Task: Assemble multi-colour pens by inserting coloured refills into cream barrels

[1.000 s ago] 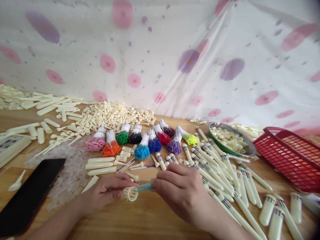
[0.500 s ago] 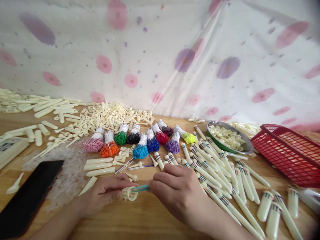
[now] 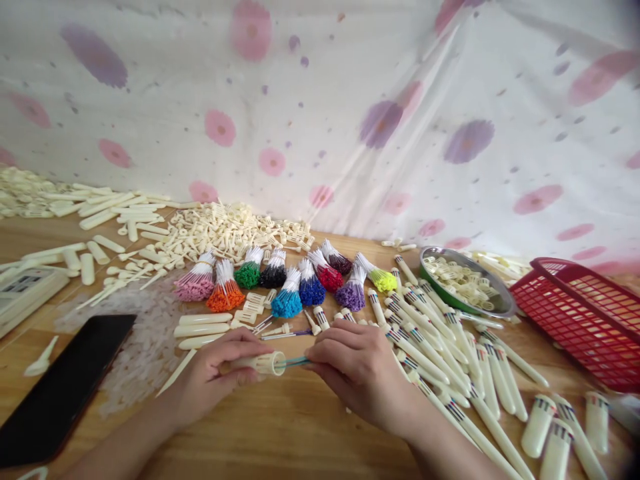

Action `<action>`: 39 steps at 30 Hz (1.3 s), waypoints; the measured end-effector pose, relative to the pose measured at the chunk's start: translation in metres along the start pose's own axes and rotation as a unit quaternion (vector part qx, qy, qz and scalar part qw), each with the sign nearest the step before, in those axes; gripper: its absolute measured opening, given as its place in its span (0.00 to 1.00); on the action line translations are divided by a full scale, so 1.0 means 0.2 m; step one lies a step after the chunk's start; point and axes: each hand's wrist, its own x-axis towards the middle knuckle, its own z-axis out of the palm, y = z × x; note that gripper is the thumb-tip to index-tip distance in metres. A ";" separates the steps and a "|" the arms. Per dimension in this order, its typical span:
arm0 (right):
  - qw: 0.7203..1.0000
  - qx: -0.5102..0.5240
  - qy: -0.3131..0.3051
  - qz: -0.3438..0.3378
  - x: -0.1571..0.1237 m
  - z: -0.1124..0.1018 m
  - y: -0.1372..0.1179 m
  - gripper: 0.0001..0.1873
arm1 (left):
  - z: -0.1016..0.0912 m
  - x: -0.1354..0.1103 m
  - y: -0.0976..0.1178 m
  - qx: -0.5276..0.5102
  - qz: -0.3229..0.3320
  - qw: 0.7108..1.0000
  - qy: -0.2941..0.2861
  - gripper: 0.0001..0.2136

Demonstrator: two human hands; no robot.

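Tube (image 3: 265,363), cream, mouth to the right, sits above the bench (image 3: 280,440) in the left hand (image 3: 220,367), its fingers closed around it. The right hand (image 3: 357,370) pinches thin blue sticks (image 3: 297,361) between closed fingertips; their far ends meet the tube's mouth, how deep I cannot tell. Coloured bundles (image 3: 311,290) lie beyond the hands, before a cream heap (image 3: 230,230) near the bench's back edge. Pens (image 3: 425,327) lie right of the hands, towards the basket (image 3: 575,320).
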 end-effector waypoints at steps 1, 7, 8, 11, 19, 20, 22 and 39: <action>1.000 0.004 0.001 -0.002 0.00 0.00 0.00 0.08 | 0.00 0.00 0.00 0.001 0.002 1.000 0.002 0.12; 1.000 0.019 0.005 -0.004 0.01 0.01 0.03 0.07 | 0.01 -0.01 0.00 -0.004 0.001 1.000 0.019 0.13; 1.000 0.021 0.006 -0.004 0.01 0.01 0.03 0.06 | 0.01 -0.01 0.00 -0.004 -0.003 1.000 0.019 0.12; 1.000 0.025 0.001 0.004 0.00 0.02 0.03 0.07 | 0.02 -0.01 0.01 -0.007 -0.005 1.000 0.013 0.12; 0.999 0.029 0.006 0.028 0.00 0.03 0.01 0.07 | 0.02 -0.02 0.00 0.052 0.030 0.997 0.041 0.15; 1.000 0.019 0.011 0.021 0.00 0.03 0.01 0.07 | 0.03 -0.02 0.00 0.061 0.030 0.996 0.050 0.14; 1.000 -0.007 0.020 -0.001 0.00 0.03 0.01 0.06 | 0.03 -0.02 0.01 0.079 0.024 0.994 0.066 0.14; 0.949 -0.059 -0.299 0.086 -0.01 0.29 0.10 0.05 | 0.00 0.04 0.00 -0.003 -0.127 0.969 0.211 0.14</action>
